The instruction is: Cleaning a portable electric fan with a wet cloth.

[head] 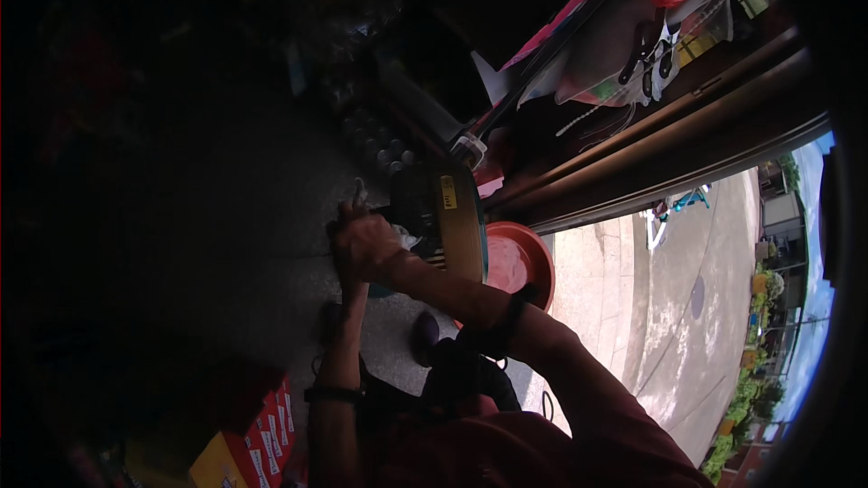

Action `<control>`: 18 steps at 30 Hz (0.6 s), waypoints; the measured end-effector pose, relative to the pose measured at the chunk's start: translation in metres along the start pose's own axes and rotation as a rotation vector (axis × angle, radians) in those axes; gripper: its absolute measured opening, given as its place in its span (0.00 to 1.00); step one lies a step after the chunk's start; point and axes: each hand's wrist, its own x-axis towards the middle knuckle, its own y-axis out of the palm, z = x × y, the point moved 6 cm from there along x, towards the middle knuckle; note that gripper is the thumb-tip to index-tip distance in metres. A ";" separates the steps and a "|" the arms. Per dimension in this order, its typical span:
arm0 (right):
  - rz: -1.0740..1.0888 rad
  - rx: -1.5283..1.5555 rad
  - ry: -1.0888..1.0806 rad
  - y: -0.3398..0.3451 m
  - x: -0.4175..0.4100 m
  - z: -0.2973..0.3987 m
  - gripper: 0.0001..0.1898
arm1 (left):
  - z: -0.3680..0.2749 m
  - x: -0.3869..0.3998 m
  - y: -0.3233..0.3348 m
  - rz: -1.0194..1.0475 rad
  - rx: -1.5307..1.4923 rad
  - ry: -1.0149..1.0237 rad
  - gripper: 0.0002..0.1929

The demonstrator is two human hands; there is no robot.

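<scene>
My right hand (374, 238) and my left hand (347, 261) meet near the middle of the view, the right partly covering the left. A small pale thing (359, 191) sticks out past the curled fingers of my right hand; shade hides what it is. My left fingers are too dark to make out. Just right of the hands is a brown cardboard piece (461, 230) with a yellow label (447, 192) bearing writing, inside a teal-rimmed container (486, 251). Something white and crumpled (407, 237) shows beside my right hand.
A round terracotta-coloured basin (546, 271) stands by the doorway. Scissors (654, 57) and plastic bags hang above the wooden door rail (678, 129). At lower left is a red box (271, 430). A sunlit yard (678, 312) with a bicycle (656, 227) lies outside.
</scene>
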 end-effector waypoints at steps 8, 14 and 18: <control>-0.555 0.243 -0.151 -0.128 -0.060 -0.035 0.10 | 0.025 0.000 -0.016 0.169 -0.185 0.087 0.18; -0.502 0.105 0.175 -0.085 -0.066 -0.093 0.28 | 0.005 0.003 -0.016 0.184 -0.553 0.315 0.44; -0.248 0.056 0.351 -0.056 -0.015 -0.081 0.25 | 0.027 0.005 -0.004 0.062 -0.637 0.333 0.45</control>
